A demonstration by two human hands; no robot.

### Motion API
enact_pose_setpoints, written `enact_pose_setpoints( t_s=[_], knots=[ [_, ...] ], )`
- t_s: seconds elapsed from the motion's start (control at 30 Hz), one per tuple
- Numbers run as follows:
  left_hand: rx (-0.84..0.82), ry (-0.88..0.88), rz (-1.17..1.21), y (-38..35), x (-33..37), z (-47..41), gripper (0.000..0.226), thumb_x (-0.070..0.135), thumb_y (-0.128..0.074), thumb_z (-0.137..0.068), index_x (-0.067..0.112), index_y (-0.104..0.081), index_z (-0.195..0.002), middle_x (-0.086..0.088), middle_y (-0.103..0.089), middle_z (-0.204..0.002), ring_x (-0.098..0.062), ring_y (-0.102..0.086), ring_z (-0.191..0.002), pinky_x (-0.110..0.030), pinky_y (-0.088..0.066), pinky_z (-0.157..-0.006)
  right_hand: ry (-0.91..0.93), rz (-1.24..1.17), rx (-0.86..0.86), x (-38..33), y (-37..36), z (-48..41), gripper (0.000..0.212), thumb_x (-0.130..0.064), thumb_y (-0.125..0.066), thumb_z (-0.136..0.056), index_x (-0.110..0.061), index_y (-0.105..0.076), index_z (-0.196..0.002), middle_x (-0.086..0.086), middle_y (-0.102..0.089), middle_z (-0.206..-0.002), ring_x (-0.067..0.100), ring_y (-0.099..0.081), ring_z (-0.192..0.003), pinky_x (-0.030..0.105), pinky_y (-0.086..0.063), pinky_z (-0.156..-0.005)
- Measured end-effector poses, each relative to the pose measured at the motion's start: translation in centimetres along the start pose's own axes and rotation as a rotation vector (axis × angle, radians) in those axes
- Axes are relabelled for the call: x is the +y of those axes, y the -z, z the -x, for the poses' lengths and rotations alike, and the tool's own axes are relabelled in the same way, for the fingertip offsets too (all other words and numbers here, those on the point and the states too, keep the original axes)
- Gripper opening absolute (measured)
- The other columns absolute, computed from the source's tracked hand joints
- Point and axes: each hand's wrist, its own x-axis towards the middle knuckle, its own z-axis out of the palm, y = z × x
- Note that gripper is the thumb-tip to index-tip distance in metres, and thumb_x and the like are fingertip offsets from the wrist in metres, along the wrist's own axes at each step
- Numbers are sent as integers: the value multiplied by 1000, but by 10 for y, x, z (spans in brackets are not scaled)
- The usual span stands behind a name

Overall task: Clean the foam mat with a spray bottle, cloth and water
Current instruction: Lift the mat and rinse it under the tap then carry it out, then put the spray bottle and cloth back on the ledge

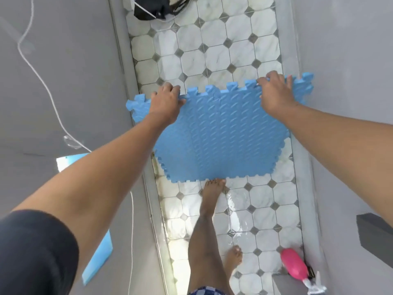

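A blue foam mat (pixel 221 135) with jigsaw edges stands on its lower edge on the wet tiled floor (pixel 214 50), tilted toward me. My left hand (pixel 167 102) grips its top edge near the left corner. My right hand (pixel 276 92) grips the top edge near the right corner. A pink spray bottle (pixel 294 266) with a white trigger lies on the tiles at the lower right, beside the wall. No cloth is in view.
Grey walls close in the narrow tiled strip on both sides. My bare feet (pixel 212 194) stand just below the mat, with water pooled on the tiles. A second blue mat piece (pixel 97 256) leans at the left. A black bag (pixel 157 7) lies at the far end.
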Motion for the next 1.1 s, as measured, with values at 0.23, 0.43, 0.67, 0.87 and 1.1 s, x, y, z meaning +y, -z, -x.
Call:
enact_pose_setpoints(
  t_s=[0.23, 0.43, 0.67, 0.87, 1.1],
  knots=[
    [-39, -2, 35, -23, -12, 21, 80, 45, -59, -98, 13, -19, -160, -10, -15, -168, -32, -16, -154, -61, -15, -122, -127, -202, 17, -30, -10, 12, 80, 2, -56, -89, -26, -27, -158, 10, -6, -170, 31, -5, -157, 63, -1, -122],
    [-62, -190, 190, -20, 9, 58, 70, 44, -57, -101, 15, -29, -158, -8, -24, -167, -31, -23, -153, -53, -28, -121, -193, -703, 89, -40, -30, 88, 44, -2, -59, -87, -15, -62, -128, 13, -53, -140, 29, -51, -130, 40, -36, -114],
    [-215, -309, 259, -61, 108, 166, 63, 39, -62, -98, 12, -40, -151, -12, -47, -150, -32, -42, -140, -44, -37, -112, -550, -1078, 55, -8, -93, 285, 26, 1, -56, -91, -13, -73, -105, 6, -72, -112, 20, -67, -96, 21, -45, -82],
    [-349, -439, 260, -151, 209, 291, 57, 35, -68, -95, 12, -49, -144, -10, -60, -136, -33, -51, -130, -41, -40, -106, -856, -1235, 82, 60, -189, 467, 19, -4, -59, -92, -11, -74, -101, 3, -74, -98, 21, -68, -92, 30, -53, -84],
    [-544, -524, 275, -310, 318, 440, 49, 44, -65, -95, 15, -56, -133, -5, -67, -121, -26, -62, -113, -40, -51, -95, -1153, -1159, -2, 150, -344, 649, 23, -4, -53, -93, -9, -71, -104, 13, -73, -108, 34, -66, -105, 38, -52, -89]
  ],
)
